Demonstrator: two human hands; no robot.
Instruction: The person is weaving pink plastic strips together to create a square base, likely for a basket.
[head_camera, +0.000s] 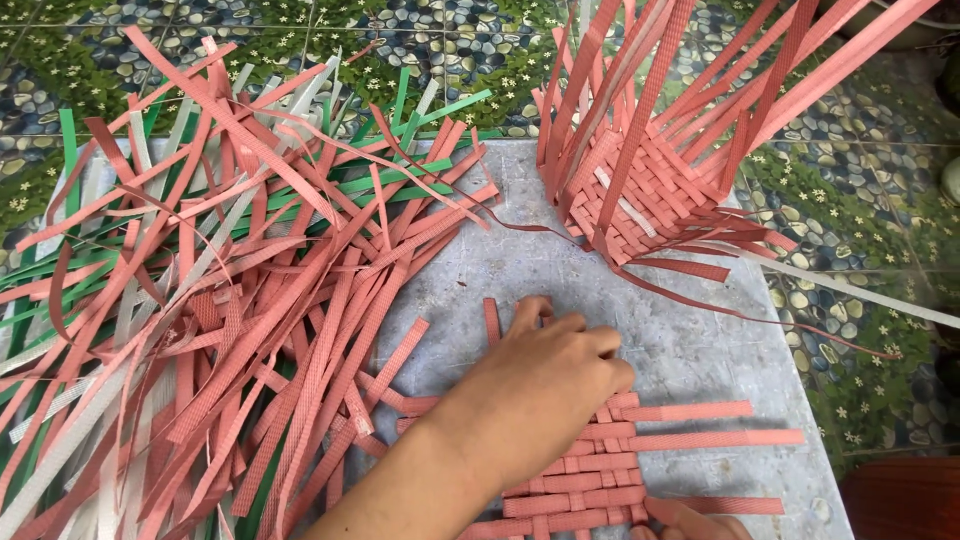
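Sprawling across the left half of the tabletop (690, 350), a loose heap of flat plastic strips (220, 300) was noted: mostly salmon-pink, with green and whitish ones beneath. The strips fanned out from lower left toward upper right, and the heap appeared to be kept there as stock within easy reach.

At centre, the left hand (545, 385) was laid palm-down over a small flat woven mat (590, 480) of pink strips. Its fingers were spread and pressed flat, not closed around anything; the crossings were judged to be pinned so that the weave would not slip. One vertical strip end (492, 318) stood out above the fingers, pointing away from the person.

The mat lay at the near edge of the tabletop. Its free horizontal strips (700, 412) ran out to the right, so its long axis ran left to right.

Only the fingertips of the right hand (690, 522) were seen at the bottom edge, resting on a strip; whether anything was pinched could not be told.

At upper right, a half-made pink basket (640, 185) was seen, with unwoven uprights flaring upward and rightward.
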